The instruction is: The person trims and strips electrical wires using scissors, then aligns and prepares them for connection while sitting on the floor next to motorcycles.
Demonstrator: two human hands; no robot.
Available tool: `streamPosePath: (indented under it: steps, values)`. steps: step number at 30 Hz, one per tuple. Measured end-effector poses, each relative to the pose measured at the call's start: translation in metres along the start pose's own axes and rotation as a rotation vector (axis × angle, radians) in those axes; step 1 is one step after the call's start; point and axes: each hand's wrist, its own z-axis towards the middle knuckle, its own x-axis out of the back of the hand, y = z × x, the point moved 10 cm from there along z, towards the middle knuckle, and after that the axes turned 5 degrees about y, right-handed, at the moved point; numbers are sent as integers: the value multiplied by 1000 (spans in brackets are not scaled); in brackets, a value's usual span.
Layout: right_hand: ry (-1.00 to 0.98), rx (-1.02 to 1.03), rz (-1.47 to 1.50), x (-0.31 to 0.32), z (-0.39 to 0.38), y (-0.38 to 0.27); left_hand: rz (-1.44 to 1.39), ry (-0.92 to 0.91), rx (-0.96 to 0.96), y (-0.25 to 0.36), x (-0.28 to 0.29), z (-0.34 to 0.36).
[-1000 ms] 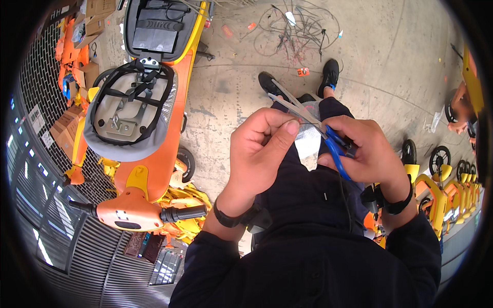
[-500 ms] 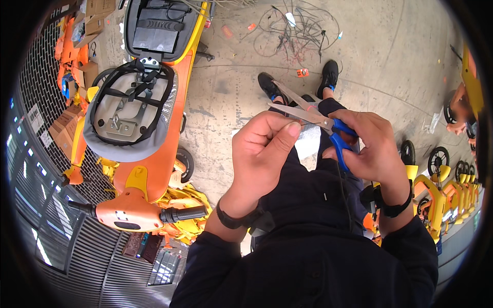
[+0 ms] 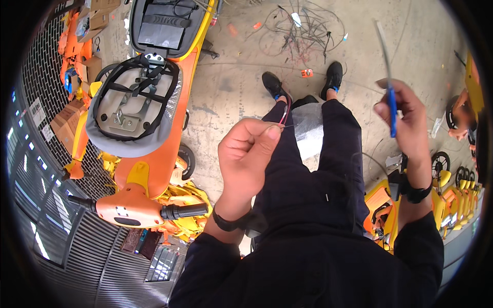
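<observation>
My left hand (image 3: pixel 245 156) is closed in a pinch, thumb against forefinger, on a thin wire (image 3: pixel 286 109) with reddish and dark strands. The wire rises from the fingertips and curves toward my left shoe. Well off to the right, my right hand (image 3: pixel 411 120) grips scissors (image 3: pixel 393 112) by their blue handles. Their blades point away from me and are seen nearly edge-on, apart from the wire. Whether the blades are spread cannot be seen.
An orange and yellow scooter (image 3: pixel 149 177) stands at my left, its seat (image 3: pixel 167 115) tipped up to show the underside. Tangled wires (image 3: pixel 303 33) lie on the floor ahead. Clear plastic (image 3: pixel 309 128) shows between my legs. Several yellow scooters (image 3: pixel 452 197) line the right.
My right hand has swung the scissors away to the right, off the wire. The left hand has shifted slightly left and toward me, keeping its pinch.
</observation>
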Motion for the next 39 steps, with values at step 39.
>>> streamPosePath:
  steps: [39]
  values:
    - [15, -42, 790, -68, -11, -36, -80, -110, -45, -13, -30, 8]
